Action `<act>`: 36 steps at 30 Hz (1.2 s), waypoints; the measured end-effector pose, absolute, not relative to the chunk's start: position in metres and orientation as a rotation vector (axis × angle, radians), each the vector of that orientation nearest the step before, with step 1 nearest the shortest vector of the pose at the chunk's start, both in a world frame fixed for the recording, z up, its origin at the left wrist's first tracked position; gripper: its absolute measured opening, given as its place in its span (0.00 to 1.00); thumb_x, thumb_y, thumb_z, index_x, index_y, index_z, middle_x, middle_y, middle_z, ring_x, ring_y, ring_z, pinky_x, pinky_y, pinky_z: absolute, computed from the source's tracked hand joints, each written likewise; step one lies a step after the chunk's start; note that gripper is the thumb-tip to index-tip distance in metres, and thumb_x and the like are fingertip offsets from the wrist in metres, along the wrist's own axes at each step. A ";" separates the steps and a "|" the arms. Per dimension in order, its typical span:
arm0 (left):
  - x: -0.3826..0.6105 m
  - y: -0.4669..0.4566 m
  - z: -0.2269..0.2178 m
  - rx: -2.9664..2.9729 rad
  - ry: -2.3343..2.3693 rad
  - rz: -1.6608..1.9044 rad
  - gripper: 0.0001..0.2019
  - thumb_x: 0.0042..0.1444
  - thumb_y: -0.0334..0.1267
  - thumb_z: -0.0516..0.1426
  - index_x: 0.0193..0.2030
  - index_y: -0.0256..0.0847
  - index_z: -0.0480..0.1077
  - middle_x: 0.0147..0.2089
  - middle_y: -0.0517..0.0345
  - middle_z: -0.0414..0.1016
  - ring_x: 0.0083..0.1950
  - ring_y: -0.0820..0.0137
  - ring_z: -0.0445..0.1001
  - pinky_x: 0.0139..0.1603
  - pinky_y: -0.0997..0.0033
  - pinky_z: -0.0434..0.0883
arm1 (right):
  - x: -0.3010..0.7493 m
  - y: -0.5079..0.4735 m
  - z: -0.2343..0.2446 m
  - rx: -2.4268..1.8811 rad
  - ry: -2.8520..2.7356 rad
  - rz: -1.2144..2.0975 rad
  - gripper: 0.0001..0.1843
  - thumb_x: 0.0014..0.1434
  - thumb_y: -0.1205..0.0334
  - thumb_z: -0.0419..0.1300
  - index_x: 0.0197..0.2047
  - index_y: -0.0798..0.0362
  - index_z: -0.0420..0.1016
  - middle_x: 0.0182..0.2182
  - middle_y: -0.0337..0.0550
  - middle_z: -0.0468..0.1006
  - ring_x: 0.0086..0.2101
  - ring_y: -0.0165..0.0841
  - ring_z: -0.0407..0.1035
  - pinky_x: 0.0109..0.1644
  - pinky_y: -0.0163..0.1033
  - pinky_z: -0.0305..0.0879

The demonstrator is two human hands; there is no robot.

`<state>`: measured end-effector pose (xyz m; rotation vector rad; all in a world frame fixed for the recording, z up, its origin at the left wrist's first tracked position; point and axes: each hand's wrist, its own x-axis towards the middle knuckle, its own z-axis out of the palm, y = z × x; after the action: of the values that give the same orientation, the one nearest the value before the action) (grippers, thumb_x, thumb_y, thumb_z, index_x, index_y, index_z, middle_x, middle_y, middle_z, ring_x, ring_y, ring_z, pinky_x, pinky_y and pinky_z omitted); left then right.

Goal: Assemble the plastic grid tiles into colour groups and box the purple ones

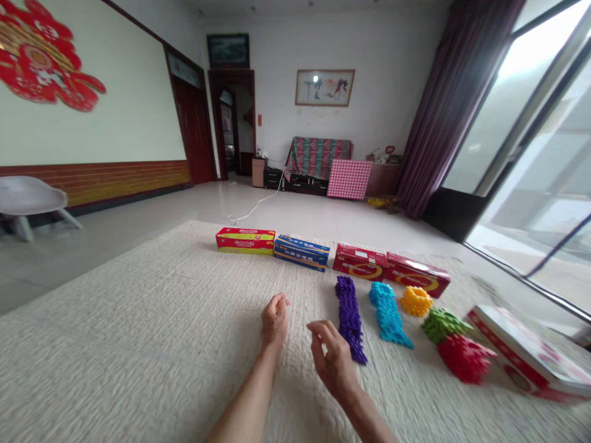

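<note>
My left hand [276, 320] is over the cream quilted mat, its fingers curled inward; whether anything is inside them is hidden. To its right, my right hand [333, 357] has loosely bent fingers, with a gap by the thumb and nothing visible in it. The hands are apart. Just beyond the right hand lies a knobbly purple strip [349, 314], partly behind it. Farther right are a light-blue knobbly strip [388, 314], a yellow ring-like piece [416, 301], a green bumpy piece [444, 325] and a red bumpy piece [465, 359].
Across the mat [138, 320] stand a red-and-yellow box [245, 240], a blue box [301, 252] and two dark red boxes [360, 262]. A white-and-red box [530, 351] lies at right. A white cord [258, 204] crosses the floor; a chair [32, 200] stands left.
</note>
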<state>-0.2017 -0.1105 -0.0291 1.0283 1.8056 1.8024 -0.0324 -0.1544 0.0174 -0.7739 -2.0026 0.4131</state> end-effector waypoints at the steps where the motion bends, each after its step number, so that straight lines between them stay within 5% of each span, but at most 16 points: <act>1: -0.202 -0.111 -0.029 1.012 1.787 1.814 0.17 0.55 0.45 0.49 0.43 0.39 0.74 0.35 0.52 0.79 0.38 0.67 0.77 0.40 0.70 0.71 | -0.043 -0.156 0.014 -0.776 -1.997 0.453 0.13 0.61 0.71 0.48 0.42 0.52 0.72 0.35 0.44 0.75 0.36 0.31 0.71 0.39 0.34 0.66; 15: -0.253 -0.097 -0.015 1.146 2.020 1.531 0.15 0.55 0.36 0.50 0.42 0.39 0.76 0.35 0.53 0.80 0.38 0.68 0.77 0.40 0.72 0.71 | -0.080 -0.123 -0.013 -1.064 -1.943 0.427 0.15 0.57 0.70 0.48 0.34 0.53 0.76 0.28 0.43 0.76 0.30 0.33 0.72 0.35 0.34 0.63; 21: -0.337 -0.042 0.049 1.568 2.482 1.261 0.18 0.58 0.32 0.48 0.54 0.41 0.70 0.54 0.52 0.75 0.56 0.65 0.71 0.58 0.67 0.65 | -0.085 -0.120 -0.016 -1.033 -1.887 0.423 0.14 0.58 0.70 0.49 0.34 0.52 0.75 0.29 0.43 0.76 0.30 0.33 0.72 0.35 0.34 0.63; 25: -0.369 -0.003 0.069 1.741 2.598 0.963 0.23 0.58 0.29 0.47 0.60 0.38 0.64 0.64 0.49 0.64 0.61 0.65 0.66 0.59 0.69 0.63 | -0.086 -0.115 -0.017 -1.002 -1.856 0.497 0.13 0.59 0.69 0.49 0.34 0.52 0.75 0.28 0.42 0.75 0.30 0.33 0.71 0.34 0.34 0.62; 36: -0.394 0.033 0.064 1.683 2.692 0.771 0.15 0.58 0.32 0.49 0.49 0.38 0.71 0.52 0.47 0.69 0.51 0.62 0.71 0.50 0.67 0.67 | -0.088 -0.112 -0.019 -0.999 -1.894 0.548 0.13 0.59 0.70 0.49 0.33 0.51 0.74 0.28 0.41 0.74 0.29 0.31 0.70 0.34 0.33 0.60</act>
<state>-0.3936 0.0327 0.0635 1.6832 2.6922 0.7711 -0.0880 -0.1123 -0.0189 -0.9989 -1.8936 0.5484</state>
